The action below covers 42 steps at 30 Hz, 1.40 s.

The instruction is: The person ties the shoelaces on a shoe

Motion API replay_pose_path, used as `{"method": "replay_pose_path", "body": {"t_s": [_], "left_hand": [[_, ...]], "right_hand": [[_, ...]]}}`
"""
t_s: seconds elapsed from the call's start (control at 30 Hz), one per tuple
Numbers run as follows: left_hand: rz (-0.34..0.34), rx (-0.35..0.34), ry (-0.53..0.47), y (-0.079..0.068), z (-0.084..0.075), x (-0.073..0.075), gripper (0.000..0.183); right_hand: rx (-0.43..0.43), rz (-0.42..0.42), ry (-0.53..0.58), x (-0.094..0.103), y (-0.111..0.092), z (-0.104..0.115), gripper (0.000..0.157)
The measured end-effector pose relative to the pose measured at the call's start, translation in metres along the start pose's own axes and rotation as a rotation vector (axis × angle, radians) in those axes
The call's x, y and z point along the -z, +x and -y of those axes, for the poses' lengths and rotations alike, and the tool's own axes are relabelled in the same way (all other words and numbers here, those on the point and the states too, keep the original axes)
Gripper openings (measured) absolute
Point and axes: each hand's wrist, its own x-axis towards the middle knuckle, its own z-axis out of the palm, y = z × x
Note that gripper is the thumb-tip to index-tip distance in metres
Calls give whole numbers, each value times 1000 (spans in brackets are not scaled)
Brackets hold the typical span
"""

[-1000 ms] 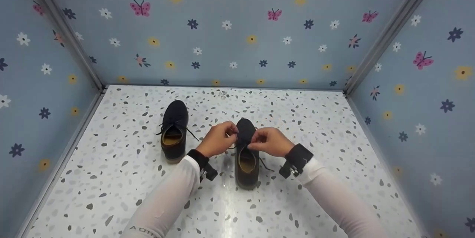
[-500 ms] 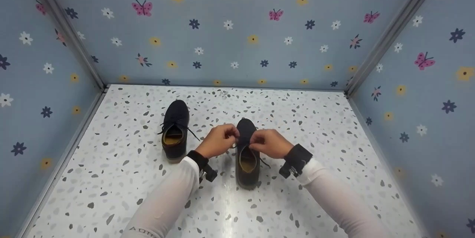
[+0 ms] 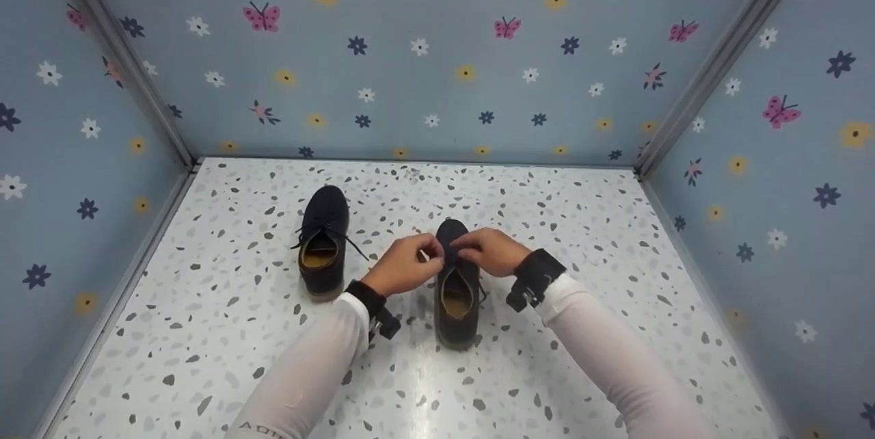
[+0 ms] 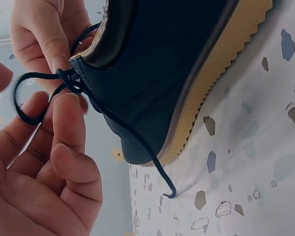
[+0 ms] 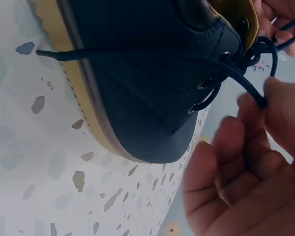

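A dark navy lace-up shoe (image 3: pixel 456 326) with a pale ridged sole stands on the speckled surface, toe away from me. My left hand (image 3: pixel 407 264) is at its left side, fingers curled about a loop of the navy shoelace (image 4: pixel 132 132). That loop runs over a finger in the left wrist view, beside a loose crossing of lace at the shoe's throat. From the right, my right hand (image 3: pixel 495 251) reaches over the laces; in the right wrist view its thumb and forefinger pinch the shoelace (image 5: pixel 152 54). One lace end hangs down each side of the shoe.
A matching dark shoe (image 3: pixel 325 206) stands to the left, its laces loose at the sides. Blue flowered panels (image 3: pixel 437 97) enclose the white speckled surface (image 3: pixel 560 370) at the back and both sides. Each wrist wears a black strap with a small camera.
My right hand has moved forward and slightly left over the laces, its fingers nearer the left hand. The lace end on the shoe's right has drawn in closer. Both shoes stay put.
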Motion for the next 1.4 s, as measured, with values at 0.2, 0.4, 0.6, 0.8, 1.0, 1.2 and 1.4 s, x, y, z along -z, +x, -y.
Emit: {"method": "replay_pose_path", "body": {"t_s": [0.2,0.4,0.6,0.8,1.0,1.2,1.4], "left_hand": [[-32,-2,10,0,-1,-2,16],[-44,-20,20,1,4,-3,9],[-26,-21,16,1,5,-3,10],[-43,-38,30,1,3,-3,13],[-47,-57,36,2,3,-4,12],[-54,-66,52,3,4,-4,13],[-45,-62,37,2,4,-4,12]], "right_hand": [[3,50,18,-1,3,-1,24],[5,34,56,-1,4,-3,17],[29,54,82,0,2,-4,24],[43,89,81,1,3,-2,24],[9,84,96,4,5,-1,9],[-29,101,104,6,5,-3,9],[-47,45,96,3,3,-4,14]]}}
